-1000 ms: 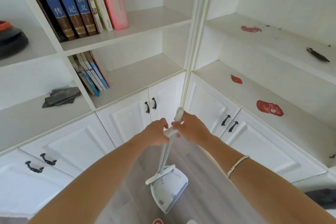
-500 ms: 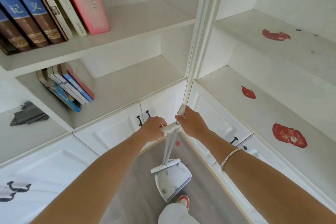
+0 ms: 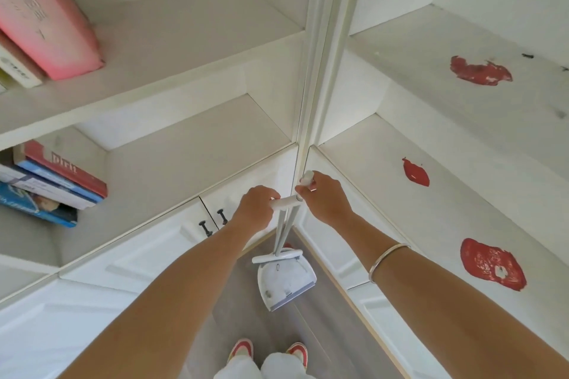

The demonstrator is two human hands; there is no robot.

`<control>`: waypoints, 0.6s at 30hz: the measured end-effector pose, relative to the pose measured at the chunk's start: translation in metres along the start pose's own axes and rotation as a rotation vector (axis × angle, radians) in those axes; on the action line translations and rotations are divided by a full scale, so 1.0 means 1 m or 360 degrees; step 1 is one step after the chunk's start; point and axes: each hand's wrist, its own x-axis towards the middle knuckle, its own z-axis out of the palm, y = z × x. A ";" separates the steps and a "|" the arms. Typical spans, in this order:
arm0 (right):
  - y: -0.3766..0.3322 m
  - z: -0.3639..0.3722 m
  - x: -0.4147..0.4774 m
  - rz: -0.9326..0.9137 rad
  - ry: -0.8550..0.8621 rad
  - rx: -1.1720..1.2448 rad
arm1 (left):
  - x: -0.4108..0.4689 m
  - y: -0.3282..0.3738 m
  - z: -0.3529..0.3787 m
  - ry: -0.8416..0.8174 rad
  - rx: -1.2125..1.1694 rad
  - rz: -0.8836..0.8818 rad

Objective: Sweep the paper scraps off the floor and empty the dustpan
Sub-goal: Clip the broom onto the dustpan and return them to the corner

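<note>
White corner shelves (image 3: 191,49) hold a pink book (image 3: 46,18) leaning at upper left, with more books (image 3: 52,188) slanted together on the shelf below. Red patches (image 3: 480,71) mark the right-hand shelves. Black handles (image 3: 212,221) sit on the cabinet doors (image 3: 147,255) beneath.

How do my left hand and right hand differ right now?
The left hand grips the horizontal white bar topping the long handle of the white plastic dustpan; the right hand grips an upright white handle end poking above its fist. The right arm wears a silver bangle; the left arm is bare. Both grip with curled fingers, side by side.
</note>
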 end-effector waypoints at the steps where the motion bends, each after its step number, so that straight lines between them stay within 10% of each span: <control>1: -0.002 -0.003 0.007 0.0021 0.0009 0.0026 | 0.008 0.001 -0.002 0.0002 0.0009 0.0012; 18: -0.022 -0.014 0.086 0.0325 0.0065 0.0117 | 0.097 0.009 -0.040 -0.0485 0.0124 0.0146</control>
